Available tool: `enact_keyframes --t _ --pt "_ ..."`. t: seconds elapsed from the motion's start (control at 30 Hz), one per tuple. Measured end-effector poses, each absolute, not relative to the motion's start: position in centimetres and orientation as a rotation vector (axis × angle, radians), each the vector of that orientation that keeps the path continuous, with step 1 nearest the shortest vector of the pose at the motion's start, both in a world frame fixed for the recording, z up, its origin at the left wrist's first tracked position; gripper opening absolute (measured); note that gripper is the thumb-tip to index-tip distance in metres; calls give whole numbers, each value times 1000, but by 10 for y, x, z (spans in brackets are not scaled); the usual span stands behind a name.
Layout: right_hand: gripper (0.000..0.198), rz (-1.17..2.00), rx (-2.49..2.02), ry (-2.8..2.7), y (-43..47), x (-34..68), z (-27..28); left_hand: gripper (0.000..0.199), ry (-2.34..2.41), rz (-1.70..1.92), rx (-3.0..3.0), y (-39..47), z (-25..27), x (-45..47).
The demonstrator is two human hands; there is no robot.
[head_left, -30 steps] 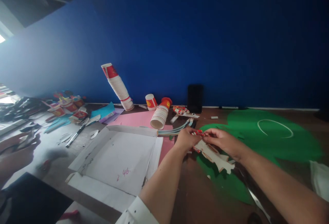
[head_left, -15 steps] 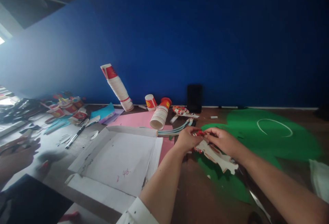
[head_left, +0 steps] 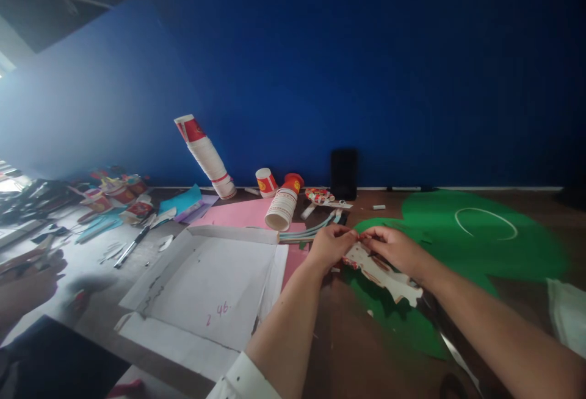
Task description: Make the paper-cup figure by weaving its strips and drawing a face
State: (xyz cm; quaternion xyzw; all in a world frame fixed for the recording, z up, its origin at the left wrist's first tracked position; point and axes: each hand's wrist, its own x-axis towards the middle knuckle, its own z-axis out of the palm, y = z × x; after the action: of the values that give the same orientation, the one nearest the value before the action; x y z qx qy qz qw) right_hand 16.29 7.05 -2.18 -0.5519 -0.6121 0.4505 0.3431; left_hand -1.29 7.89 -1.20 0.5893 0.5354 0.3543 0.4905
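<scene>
Both hands meet over a flat cream-coloured cutout (head_left: 387, 277) with a jagged outline and brown-edged openings, tilted down toward the right. My left hand (head_left: 333, 245) pinches at its upper left end, where small red pieces show between the fingertips. My right hand (head_left: 394, 251) is closed on the same end, its thumb and fingers over the cutout's upper edge. What exactly the fingertips grip is too small to make out. Green paper (head_left: 458, 252) lies beneath and to the right of the cutout.
Left of my arms lies a white open box lid (head_left: 206, 289). Behind it stand a leaning stack of paper cups (head_left: 206, 158), a single cup (head_left: 266, 182) and a cup stack on its side (head_left: 281, 208). A black phone-like slab (head_left: 343, 173) leans on the blue partition (head_left: 366, 69). Another person's hand (head_left: 39, 274) is at far left.
My fingertips have drawn closer together over the red pieces, which show less now. The cutout stays nearly in place. The other person's hand has shifted slightly and is blurred.
</scene>
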Motion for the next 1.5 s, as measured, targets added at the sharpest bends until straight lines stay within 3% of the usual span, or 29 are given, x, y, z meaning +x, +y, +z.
enact_keyframes --t 0.3,0.9,1.2,1.5 --pt "34 1144 -1402 -1620 64 155 -10 23 1368 858 1469 77 -5 -13" --pt "20 1004 -1474 -1674 67 157 -13 20 1372 874 1660 74 -4 -10" --pt "26 1021 -1441 -1703 63 155 -9 22 1185 929 2248 69 -1 -13" --pt "24 1041 -1438 -1717 63 154 -4 22 1227 829 2379 70 1 -16"
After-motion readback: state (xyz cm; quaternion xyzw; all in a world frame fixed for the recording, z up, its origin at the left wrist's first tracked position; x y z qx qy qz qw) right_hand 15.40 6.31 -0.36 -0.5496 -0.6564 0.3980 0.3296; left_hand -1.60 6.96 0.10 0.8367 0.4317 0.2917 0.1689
